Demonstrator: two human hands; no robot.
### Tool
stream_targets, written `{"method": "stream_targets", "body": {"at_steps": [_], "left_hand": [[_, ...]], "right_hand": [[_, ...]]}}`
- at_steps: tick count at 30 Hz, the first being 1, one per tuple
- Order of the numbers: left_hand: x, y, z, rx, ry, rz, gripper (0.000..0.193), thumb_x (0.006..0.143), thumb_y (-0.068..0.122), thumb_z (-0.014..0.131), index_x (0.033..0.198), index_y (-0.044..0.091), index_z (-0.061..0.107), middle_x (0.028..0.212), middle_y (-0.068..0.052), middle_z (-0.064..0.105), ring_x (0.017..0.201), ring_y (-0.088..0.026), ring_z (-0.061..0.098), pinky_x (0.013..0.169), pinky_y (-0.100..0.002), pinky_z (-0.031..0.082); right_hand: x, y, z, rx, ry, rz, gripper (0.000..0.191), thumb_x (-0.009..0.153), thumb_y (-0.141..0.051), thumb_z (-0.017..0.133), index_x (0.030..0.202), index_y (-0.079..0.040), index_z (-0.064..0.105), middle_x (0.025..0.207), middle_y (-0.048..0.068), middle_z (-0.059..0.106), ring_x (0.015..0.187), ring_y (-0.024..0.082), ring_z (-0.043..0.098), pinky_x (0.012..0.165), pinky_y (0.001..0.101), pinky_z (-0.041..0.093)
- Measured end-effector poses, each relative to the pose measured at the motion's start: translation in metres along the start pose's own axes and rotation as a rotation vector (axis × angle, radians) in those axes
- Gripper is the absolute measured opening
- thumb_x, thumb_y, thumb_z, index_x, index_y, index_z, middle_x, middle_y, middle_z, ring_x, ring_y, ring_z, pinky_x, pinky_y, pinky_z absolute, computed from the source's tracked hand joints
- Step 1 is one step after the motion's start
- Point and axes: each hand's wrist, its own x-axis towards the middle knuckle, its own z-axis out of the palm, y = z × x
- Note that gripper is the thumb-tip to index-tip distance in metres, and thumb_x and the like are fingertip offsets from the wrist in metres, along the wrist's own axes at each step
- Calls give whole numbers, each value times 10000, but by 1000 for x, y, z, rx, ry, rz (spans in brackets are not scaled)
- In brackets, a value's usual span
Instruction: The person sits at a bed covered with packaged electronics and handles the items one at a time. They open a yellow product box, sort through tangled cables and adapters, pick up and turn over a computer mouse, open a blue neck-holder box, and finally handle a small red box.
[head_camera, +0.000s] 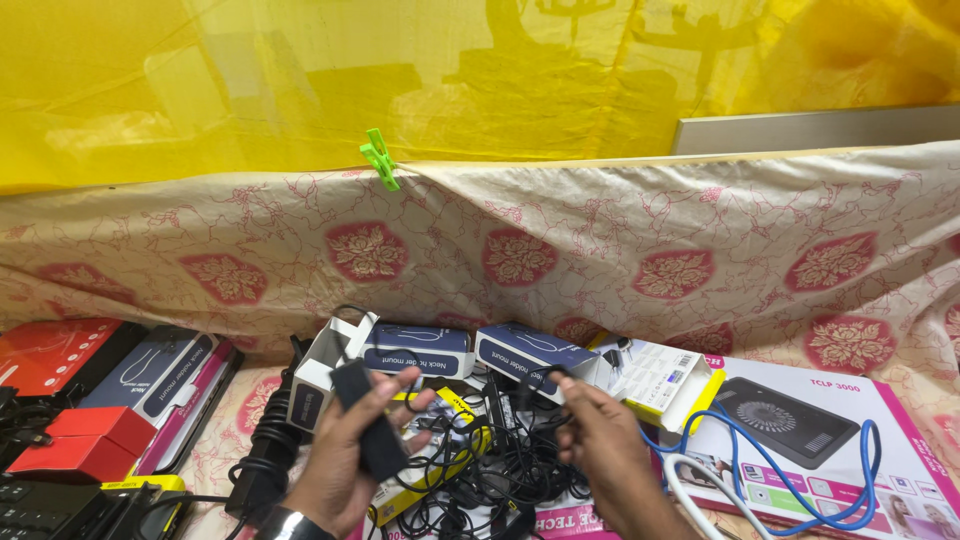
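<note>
Small electronics stall/shop: boxed gadgets (420, 350), tangled cables (500, 470), cloth-draped counter (700, 250), yellow tarp (300, 80)

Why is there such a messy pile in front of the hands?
Tangled black cables lie heaped between both hands, and the small dark-blue cardboard boxes behind are tipped over, one white box hanging open.

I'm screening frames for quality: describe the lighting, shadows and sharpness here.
Head view: warm yellow light through the backlit curtain, with dark shadow shapes showing on it; floral cloth evenly lit and sharp; both hands, left hand and right hand, dim but in focus, no strong glare.
</note>
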Motion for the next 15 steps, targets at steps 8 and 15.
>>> {"method": "stream_targets", "body": {"at_steps": [8,15], "left_hand": [[14,-53,23,191,-54,-286,636,862,278,719,1416,142,438,1308,-246,656,1082,-306,714,834,-393,617],[16,-61,15,252,-293,-178,774,859,140,680,1553,226,350,1624,-26,397,1523,-180,337,1160,-402,371]], "right_hand": [[-30,14,46,-416,-333,-41,904,766,-346,833,1555,-262,402,1516,167,415,1116,285,520,898,396,482],[-36,16,39,-913,-216,-394,880,724,-273,813,1516,-196,436,1581,336,210,1506,450,282,1152,456,385]]}}
